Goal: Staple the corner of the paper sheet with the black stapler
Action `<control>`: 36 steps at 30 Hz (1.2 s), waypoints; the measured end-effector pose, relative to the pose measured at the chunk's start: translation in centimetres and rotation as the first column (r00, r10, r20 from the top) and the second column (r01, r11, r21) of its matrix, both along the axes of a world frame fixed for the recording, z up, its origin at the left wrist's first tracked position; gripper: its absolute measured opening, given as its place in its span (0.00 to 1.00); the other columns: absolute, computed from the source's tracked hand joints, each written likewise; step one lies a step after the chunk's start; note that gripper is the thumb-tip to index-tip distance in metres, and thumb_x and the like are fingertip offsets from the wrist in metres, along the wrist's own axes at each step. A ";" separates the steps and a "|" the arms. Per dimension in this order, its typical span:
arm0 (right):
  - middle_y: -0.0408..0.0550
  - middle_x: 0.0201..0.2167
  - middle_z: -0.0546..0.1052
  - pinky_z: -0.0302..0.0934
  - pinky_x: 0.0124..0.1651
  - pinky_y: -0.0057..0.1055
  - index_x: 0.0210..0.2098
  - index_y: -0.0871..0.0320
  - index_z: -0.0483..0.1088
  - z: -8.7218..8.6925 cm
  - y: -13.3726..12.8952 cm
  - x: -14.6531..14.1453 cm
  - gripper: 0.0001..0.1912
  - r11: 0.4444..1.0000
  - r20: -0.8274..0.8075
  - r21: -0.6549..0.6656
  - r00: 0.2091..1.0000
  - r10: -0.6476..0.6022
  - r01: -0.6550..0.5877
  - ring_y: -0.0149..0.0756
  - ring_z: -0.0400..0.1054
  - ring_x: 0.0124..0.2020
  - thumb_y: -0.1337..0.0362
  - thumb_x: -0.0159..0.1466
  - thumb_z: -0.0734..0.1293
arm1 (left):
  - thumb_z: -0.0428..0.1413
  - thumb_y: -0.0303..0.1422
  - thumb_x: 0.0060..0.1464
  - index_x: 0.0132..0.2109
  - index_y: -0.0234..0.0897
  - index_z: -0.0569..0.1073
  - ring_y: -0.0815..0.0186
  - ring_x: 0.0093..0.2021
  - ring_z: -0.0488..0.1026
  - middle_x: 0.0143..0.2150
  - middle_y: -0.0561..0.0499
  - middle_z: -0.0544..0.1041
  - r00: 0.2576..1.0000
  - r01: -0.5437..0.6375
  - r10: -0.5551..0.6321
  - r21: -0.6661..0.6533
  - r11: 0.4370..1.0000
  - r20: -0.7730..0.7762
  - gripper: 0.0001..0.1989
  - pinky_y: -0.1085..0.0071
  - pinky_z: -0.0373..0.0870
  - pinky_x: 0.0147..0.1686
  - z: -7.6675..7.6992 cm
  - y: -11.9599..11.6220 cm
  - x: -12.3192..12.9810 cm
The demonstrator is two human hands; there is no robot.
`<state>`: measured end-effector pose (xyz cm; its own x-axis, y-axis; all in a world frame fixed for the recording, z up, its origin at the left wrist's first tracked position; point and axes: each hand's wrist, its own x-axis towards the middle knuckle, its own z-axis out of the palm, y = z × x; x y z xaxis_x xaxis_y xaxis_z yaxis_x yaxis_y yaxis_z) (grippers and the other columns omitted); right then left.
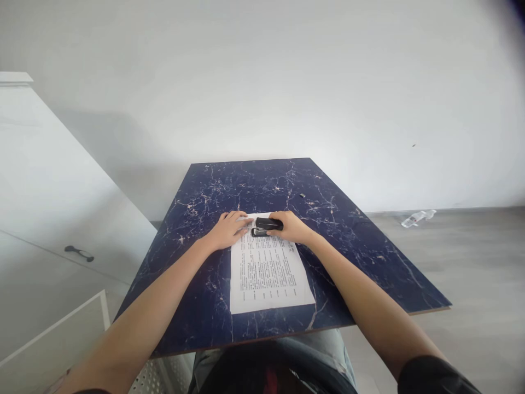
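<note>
A black stapler [268, 224] lies over the far part of a printed sheet of paper [266, 273], its jaws apart and pointing left. My right hand [289, 227] is closed round the stapler's right end, with the fingers over the top arm and the thumb by the base. At the paper's far left edge, my left hand [229, 230] rests flat with its fingers stretched out towards the stapler's front. Whether there is more than one sheet under the hands I cannot tell.
The paper lies on a dark blue marble-patterned table [246, 186]. A small dark item [302, 195] sits farther back on it. To the left stands a white cabinet [61, 180] with a dark handle [79, 253]. A clear plastic bottle [418, 218] lies on the floor at right.
</note>
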<state>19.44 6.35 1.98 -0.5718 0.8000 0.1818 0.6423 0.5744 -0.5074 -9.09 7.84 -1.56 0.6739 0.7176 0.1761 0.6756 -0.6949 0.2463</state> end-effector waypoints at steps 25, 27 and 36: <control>0.44 0.29 0.74 0.53 0.34 0.31 0.30 0.57 0.68 -0.2 0.8 1.6 0.12 0.998 0.003 -0.068 1.000 -0.008 0.008 0.34 0.65 0.30 0.58 0.55 0.73 | 0.48 0.42 0.69 0.58 0.44 0.73 0.54 0.58 0.67 0.58 0.45 0.69 0.987 -0.077 0.068 0.052 0.996 0.144 0.17 0.51 0.63 0.58 0.3 0.2 -0.1; 0.44 0.29 0.74 0.54 0.34 0.31 0.30 0.57 0.69 -0.1 0.8 2.2 0.12 0.996 0.008 -0.083 1.000 -0.017 0.017 0.34 0.65 0.29 0.58 0.55 0.73 | 0.47 0.41 0.69 0.58 0.45 0.73 0.54 0.58 0.67 0.59 0.45 0.69 0.990 -0.065 0.058 0.050 0.997 0.131 0.17 0.51 0.62 0.59 0.2 0.2 -0.2; 0.43 0.26 0.74 0.55 0.34 0.32 0.28 0.57 0.69 1.1 1.1 4.7 0.10 0.994 0.021 -0.102 0.999 -0.036 0.038 0.35 0.66 0.29 0.60 0.53 0.73 | 0.48 0.42 0.68 0.61 0.50 0.71 0.51 0.62 0.63 0.63 0.46 0.67 0.998 -0.021 0.017 0.060 0.998 0.058 0.18 0.47 0.58 0.62 0.1 -0.1 0.0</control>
